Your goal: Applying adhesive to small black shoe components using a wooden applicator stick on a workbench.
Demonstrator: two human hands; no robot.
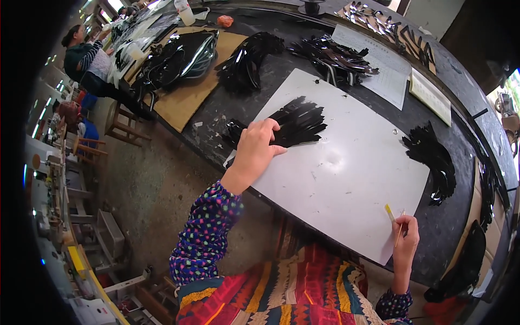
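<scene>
My left hand point(254, 146) is closed over the lower end of a fanned bundle of glossy black strips point(300, 122), pressing it on the white board point(346, 184). The thumb points right, and the bundle's ragged tips spread up and right. Further black strips poke out left of the hand. At the board's near right corner, my right hand point(407, 234) pinches a thin pale stick point(399, 237). A short yellow-tipped piece point(389, 211), like a small brush, sticks up beside the fingertips; I cannot tell whether it joins the stick.
Several black strip bundles lie around the board, such as one at the right point(436, 162) and one behind point(252, 59). Brown cardboard point(189, 103) bears a black heap. An open notebook point(430, 97) lies back right. A person point(84, 59) works at the far left, near wooden stools point(122, 127).
</scene>
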